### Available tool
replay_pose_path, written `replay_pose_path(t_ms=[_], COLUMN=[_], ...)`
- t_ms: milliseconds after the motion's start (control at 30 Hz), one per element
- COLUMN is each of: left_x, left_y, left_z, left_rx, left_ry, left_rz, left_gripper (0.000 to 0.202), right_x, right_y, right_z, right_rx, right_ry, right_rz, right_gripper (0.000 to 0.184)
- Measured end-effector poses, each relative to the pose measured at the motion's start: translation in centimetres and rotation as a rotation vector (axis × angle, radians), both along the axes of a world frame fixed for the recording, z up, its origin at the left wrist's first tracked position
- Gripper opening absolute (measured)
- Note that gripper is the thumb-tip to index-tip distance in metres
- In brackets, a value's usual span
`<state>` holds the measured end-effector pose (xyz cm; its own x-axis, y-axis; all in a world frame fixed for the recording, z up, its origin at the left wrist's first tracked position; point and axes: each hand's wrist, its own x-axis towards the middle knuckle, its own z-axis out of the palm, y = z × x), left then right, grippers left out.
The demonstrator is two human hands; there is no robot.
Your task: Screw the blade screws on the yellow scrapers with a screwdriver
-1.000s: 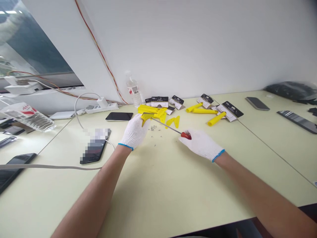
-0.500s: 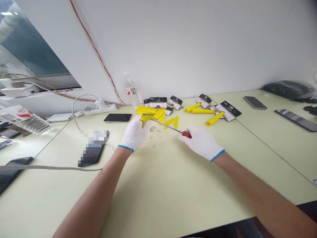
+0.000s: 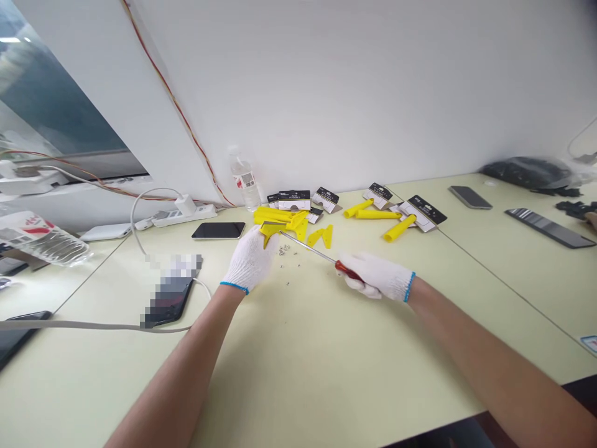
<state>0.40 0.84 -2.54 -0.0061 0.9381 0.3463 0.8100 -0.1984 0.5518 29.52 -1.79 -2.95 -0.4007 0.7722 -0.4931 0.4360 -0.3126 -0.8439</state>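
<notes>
My left hand [image 3: 249,259], in a white knitted glove with a blue cuff, is closed around a yellow scraper head [image 3: 267,231] with a dark strip along its top. My gloved right hand [image 3: 375,275] grips the red handle of a screwdriver [image 3: 308,247]. The screwdriver's metal shaft points left, its tip at or very near the scraper head; contact cannot be made out. Several small metal screws or nuts [image 3: 284,249] lie scattered just below the tip. Yellow flat triangular pieces [image 3: 327,236] lie beyond the shaft, and more yellow scraper parts [image 3: 271,215] are heaped behind my left hand.
Yellow tube handles [image 3: 379,214] and black-and-white cardboard packaging [image 3: 423,212] lie at the back right. A water bottle [image 3: 245,180] stands by the wall, near a power strip [image 3: 184,214]. Phones [image 3: 219,231] and a grey cable [image 3: 97,325] occupy the left side.
My right hand has turned so that more of the red handle shows, and the shaft has dropped slightly. At the far right edge, part of another person's hand has appeared. The view has shifted slightly.
</notes>
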Motion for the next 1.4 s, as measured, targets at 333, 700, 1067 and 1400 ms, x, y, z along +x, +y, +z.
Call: replay_pose_path(t_ms=[333,700,1067,1400], left_x=[-0.5,-0.3,1.0,0.7], left_y=[0.0,0.1,0.1,0.6], left_z=[0.1,-0.4,-1.7,-1.8], left_rx=[-0.040,-0.054,-0.121,-0.084], left_ry=[-0.022,0.008,0.191,0.206], left_rz=[0.083,0.066,0.044,0.063], left_gripper=[0.033,0.025,0.027,0.026], right_x=[-0.1,-0.5,-4.4,-8.3], right_y=[-0.2,-0.3,-3.6,-10.5], right_z=[0.9,0.6,-1.6,0.1], right_rx=[-0.013,0.550,0.891,0.601], right_ry=[0.130,-0.421,-0.667,-0.780], right_rz=[0.039,0.121,-0.028,0.308], right_gripper=[0.040,0.046,0.042,0.032])
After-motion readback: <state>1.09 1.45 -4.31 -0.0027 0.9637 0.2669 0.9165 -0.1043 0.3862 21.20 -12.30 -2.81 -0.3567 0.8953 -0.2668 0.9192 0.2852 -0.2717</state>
